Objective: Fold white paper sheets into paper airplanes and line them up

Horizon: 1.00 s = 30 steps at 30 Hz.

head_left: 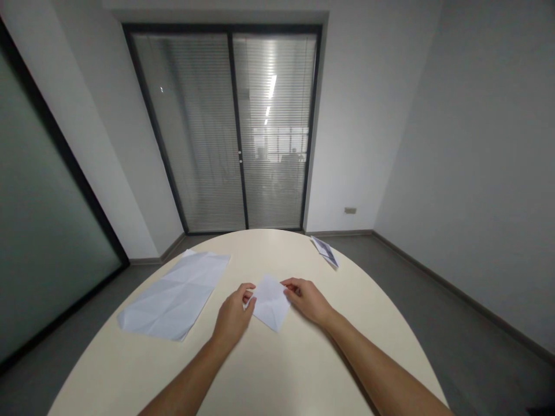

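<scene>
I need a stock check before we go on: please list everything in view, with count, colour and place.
Small folded paper: one, white, between the hands
Large creased paper: exact count unclear, white, table's left side
Folded printed paper: one, white and dark, far right edge
Table: one, cream, centre
Blinds: two panels, grey, behind glass ahead
Frosted panel: one, greenish, far left
Wall plate: one, pale, low ahead-right
Walls: several, pale grey, around
Floor: one, dark grey, below
Left hand: one, bare, paper's left edge
Right hand: one, bare, paper's right edge

Creased white paper (272, 303), roughly diamond-shaped
</scene>
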Each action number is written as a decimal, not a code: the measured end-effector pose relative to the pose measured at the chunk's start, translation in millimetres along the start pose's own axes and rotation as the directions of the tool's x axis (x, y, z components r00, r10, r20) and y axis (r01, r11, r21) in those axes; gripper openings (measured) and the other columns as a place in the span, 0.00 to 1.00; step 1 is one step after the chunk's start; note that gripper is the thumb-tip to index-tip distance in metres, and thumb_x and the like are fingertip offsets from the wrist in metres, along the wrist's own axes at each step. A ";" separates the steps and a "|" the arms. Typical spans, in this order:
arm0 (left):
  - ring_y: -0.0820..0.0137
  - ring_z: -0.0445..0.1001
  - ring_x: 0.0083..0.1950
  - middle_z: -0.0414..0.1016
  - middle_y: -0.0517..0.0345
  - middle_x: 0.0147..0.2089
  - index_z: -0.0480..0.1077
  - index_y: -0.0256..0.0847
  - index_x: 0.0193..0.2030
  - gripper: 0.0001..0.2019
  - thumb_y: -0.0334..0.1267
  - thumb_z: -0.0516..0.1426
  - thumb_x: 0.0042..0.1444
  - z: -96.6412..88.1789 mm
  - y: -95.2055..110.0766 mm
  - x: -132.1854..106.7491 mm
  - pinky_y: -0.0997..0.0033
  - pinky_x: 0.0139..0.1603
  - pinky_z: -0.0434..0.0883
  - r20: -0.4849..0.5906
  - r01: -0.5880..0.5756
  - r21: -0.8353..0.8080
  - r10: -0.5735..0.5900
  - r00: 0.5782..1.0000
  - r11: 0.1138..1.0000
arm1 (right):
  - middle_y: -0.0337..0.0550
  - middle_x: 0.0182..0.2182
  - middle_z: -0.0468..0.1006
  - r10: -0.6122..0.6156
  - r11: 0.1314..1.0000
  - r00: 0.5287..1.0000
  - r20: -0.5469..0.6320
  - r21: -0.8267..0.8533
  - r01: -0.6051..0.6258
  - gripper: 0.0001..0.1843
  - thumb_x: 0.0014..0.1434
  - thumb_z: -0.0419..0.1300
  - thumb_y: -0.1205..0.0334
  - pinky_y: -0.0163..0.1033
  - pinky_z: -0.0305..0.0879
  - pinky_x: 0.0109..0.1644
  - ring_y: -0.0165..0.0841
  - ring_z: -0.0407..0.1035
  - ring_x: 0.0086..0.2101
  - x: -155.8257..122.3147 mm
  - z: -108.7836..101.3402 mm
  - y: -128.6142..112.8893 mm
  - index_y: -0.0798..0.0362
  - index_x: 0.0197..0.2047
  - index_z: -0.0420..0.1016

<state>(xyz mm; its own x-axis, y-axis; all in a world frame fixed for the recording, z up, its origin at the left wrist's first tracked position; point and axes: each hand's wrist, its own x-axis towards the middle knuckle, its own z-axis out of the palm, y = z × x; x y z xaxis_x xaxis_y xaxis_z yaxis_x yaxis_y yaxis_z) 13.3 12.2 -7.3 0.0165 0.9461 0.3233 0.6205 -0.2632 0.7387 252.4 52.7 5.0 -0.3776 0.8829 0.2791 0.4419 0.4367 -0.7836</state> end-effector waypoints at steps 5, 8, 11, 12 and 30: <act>0.67 0.76 0.42 0.79 0.57 0.40 0.70 0.45 0.51 0.14 0.29 0.55 0.59 -0.1 -1.6 0.6 0.71 0.44 0.67 0.022 -0.014 0.129 0.011 1.000 0.992 | 0.43 0.34 0.82 0.004 0.996 1.000 0.028 -0.087 -0.002 0.14 0.60 0.57 0.62 0.37 0.63 0.37 0.35 0.72 0.33 -1.5 -3.1 0.3 0.52 0.46 0.81; 0.67 0.75 0.42 0.78 0.56 0.39 0.73 0.43 0.45 0.09 0.29 0.55 0.59 -1.9 1.7 0.4 0.71 0.44 0.66 0.025 -0.028 0.209 0.024 0.999 0.978 | 0.42 0.33 0.81 -0.010 0.993 1.000 0.020 -0.115 0.012 0.12 0.60 0.57 0.63 0.37 0.63 0.37 0.34 0.72 0.32 -2.2 -4.7 -1.5 0.52 0.44 0.81; 0.67 0.75 0.40 0.77 0.57 0.37 0.74 0.42 0.41 0.07 0.30 0.55 0.60 -3.9 4.2 -0.1 0.70 0.43 0.66 0.012 -0.029 0.239 0.027 1.000 0.971 | 0.42 0.34 0.82 -0.038 0.989 0.999 0.022 -0.141 0.041 0.12 0.61 0.57 0.63 0.37 0.65 0.38 0.35 0.73 0.33 -2.9 -6.4 -3.4 0.51 0.44 0.81; 0.67 0.75 0.40 0.77 0.57 0.36 0.74 0.42 0.40 0.07 0.30 0.55 0.60 -4.3 4.3 -0.2 0.70 0.43 0.66 0.009 -0.034 0.240 0.033 0.999 0.970 | 0.42 0.35 0.82 -0.051 0.987 0.998 0.023 -0.150 0.054 0.12 0.61 0.57 0.63 0.38 0.65 0.39 0.35 0.73 0.34 -3.1 -6.9 -4.1 0.51 0.44 0.81; 0.66 0.75 0.45 0.78 0.58 0.40 0.73 0.42 0.37 0.13 0.21 0.53 0.55 -6.7 3.8 -5.7 0.67 0.48 0.68 0.052 -0.161 0.272 0.152 0.987 0.949 | 0.43 0.42 0.82 -0.241 0.904 0.963 0.118 -0.335 0.267 0.19 0.56 0.55 0.76 0.40 0.66 0.53 0.35 0.74 0.44 -4.3 -12.2 -2.0 0.50 0.42 0.82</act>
<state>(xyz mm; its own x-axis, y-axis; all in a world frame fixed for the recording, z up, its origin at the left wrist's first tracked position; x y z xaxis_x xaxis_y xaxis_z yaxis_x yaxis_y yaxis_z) 10.4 4.5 -2.3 0.1514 0.9036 0.4008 0.7993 -0.3505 0.4881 263.1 50.1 12.1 -0.5660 0.7253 0.3920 0.5714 0.6878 -0.4476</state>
